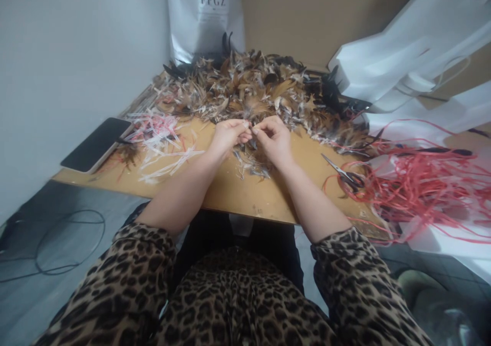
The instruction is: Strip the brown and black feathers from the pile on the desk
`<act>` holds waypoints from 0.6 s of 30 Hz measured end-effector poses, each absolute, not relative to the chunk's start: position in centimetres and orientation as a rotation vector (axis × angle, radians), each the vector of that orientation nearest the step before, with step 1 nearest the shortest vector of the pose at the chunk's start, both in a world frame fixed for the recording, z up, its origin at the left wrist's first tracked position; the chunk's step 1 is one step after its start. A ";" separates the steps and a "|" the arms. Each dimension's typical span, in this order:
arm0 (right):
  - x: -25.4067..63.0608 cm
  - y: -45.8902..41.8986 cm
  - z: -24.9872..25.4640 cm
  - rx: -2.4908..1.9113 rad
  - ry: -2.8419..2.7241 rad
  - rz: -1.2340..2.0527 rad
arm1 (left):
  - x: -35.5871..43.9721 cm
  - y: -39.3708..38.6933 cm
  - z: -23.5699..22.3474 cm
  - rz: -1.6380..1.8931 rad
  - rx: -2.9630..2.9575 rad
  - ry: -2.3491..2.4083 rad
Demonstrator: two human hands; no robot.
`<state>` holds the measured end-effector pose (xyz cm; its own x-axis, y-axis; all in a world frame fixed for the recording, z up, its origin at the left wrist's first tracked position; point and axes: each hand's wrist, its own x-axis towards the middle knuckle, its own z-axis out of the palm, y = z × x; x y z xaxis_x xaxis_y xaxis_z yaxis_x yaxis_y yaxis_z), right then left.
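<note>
My left hand [231, 133] and my right hand [273, 137] meet above the middle of the wooden table [245, 197]. Both are closed in a pinch, fingertips almost touching. Between them is a small brown feather [253, 109], its fluffy part standing up past the fingertips; its lower end is hidden by the fingers. Just beyond my hands lies a large pile of brown and black feathers [238, 82]. Below my fingers, on the tabletop, are small whitish feather scraps [251, 169].
Scissors [345, 174] lie right of my right arm, beside a tangle of red strings [433, 187]. At the left are a phone [97, 144] and white and pink strips [157, 126]. A white bag [207, 18] stands behind the pile. A black cable [71, 269] lies on the floor.
</note>
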<state>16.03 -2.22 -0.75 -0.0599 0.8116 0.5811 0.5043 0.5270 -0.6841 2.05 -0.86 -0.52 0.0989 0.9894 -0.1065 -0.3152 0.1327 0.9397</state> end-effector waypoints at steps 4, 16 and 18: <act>16.2 -2.3 -0.8 -1.084 -1.652 0.436 | 1.8 -0.8 -0.4 1.223 0.848 0.877; 16.5 -1.4 -2.2 -0.951 -1.551 0.802 | 1.5 -0.6 -0.1 1.253 0.776 0.754; 16.5 -1.6 -2.0 -0.956 -1.579 0.710 | 1.5 -0.8 0.0 1.256 0.793 0.767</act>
<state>16.50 -1.62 -2.00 -0.0699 0.8685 0.4908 0.2091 0.4938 -0.8440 1.50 -0.78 -0.02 0.1473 0.9870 -0.0642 -0.5077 0.1311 0.8515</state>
